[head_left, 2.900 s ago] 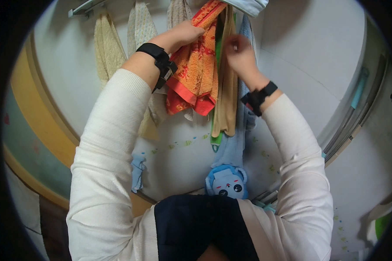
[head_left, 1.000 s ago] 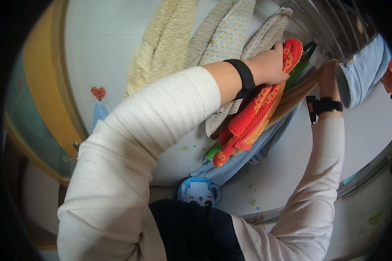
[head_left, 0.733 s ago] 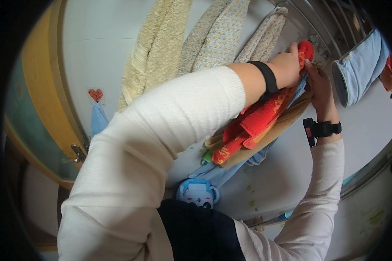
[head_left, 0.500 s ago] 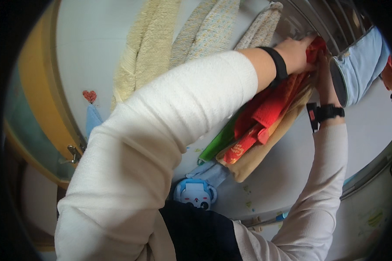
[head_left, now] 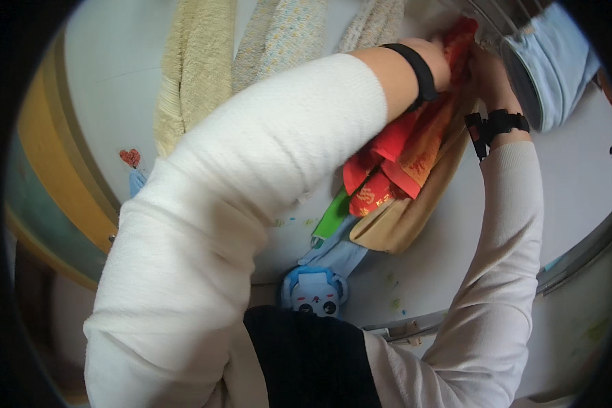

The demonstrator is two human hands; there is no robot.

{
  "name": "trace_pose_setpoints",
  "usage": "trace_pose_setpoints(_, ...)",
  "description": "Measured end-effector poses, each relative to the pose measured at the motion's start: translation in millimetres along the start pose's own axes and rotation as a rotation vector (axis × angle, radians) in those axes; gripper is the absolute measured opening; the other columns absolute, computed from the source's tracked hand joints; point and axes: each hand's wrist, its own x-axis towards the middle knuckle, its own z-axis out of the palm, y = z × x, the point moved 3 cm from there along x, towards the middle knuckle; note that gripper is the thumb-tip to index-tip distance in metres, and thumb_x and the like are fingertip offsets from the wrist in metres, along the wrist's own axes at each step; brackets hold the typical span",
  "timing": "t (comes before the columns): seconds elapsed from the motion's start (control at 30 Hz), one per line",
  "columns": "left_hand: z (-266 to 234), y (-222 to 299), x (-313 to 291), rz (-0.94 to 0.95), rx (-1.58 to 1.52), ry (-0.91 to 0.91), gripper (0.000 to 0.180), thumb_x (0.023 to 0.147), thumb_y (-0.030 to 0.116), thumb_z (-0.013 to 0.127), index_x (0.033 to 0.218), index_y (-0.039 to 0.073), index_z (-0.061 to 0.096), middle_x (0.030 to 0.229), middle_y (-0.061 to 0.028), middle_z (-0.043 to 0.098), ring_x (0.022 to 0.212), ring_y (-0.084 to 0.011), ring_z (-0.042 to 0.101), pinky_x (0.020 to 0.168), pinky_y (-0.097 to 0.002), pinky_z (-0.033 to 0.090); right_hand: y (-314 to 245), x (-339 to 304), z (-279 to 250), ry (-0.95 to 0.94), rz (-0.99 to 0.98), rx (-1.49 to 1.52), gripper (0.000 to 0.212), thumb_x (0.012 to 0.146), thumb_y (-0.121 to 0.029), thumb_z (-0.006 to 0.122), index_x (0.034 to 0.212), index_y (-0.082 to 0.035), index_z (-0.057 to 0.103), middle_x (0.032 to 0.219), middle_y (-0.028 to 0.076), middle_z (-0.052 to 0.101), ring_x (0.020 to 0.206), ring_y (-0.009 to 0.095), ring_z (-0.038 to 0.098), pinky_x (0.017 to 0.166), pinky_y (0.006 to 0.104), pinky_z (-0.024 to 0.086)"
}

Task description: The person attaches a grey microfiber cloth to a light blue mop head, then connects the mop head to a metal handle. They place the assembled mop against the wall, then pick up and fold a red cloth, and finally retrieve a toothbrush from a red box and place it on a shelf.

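Both my arms reach up to a red cloth (head_left: pixel 387 149) with gold patterning, which hangs at the upper right. My left hand (head_left: pixel 434 60) is closed around its upper part from the left side, the fingers partly behind the fabric. Close by on the right, my right hand (head_left: pixel 493 78) is closed at the cloth's top edge, with its fingertips largely hidden. Below the red cloth hang a tan cloth (head_left: pixel 394 231) and a strip of green cloth (head_left: pixel 333 216). Black bands circle both my wrists.
A pale yellow towel (head_left: pixel 204 75) and a speckled towel (head_left: pixel 292 41) hang to the left. Light blue denim trousers (head_left: pixel 554 64) hang beside my right wrist, under metal rails. A blue cartoon-faced item (head_left: pixel 313 299) sits low in the middle. A yellow-framed door (head_left: pixel 54 156) stands at left.
The view has shifted, so the towels sit higher and further left. The red cloth's lower end is spread wider, and both my hands remain at its top.
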Motion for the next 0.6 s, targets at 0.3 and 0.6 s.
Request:
trace_pose_setpoints(0.3, -8.7, 22.8, -37.0, 0.805, 0.402, 0.635, 0.033, 0.079, 0.028, 0.056, 0.108, 0.016, 0.064, 0.116, -0.0063, 0.052, 0.113, -0.0284, 0.043, 0.090, -0.0521, 0.034, 9.8, -87.4, -33.5, 0.212, 0.736, 0.861, 0.024, 0.087, -0.022, 0.049, 0.087, 0.001, 0.057, 0.077, 0.005, 0.054, 0.067, 0.016, 0.048, 0.059, 0.0328, 0.041)
trace_pose_setpoints(0.6, 5.7, 21.3, -16.2, 0.411, 0.236, 0.729, 0.037, 0.076, 0.018, 0.054, 0.108, 0.000, 0.059, 0.110, -0.0262, 0.051, 0.098, -0.0382, 0.051, 0.076, -0.0444, 0.048, -62.5, -122.5, 9.7, 0.030, 0.590, 0.247, 0.061, 0.070, -0.047, 0.077, 0.101, 0.003, 0.059, 0.080, 0.013, 0.066, 0.076, 0.018, 0.064, 0.069, 0.0311, 0.050)
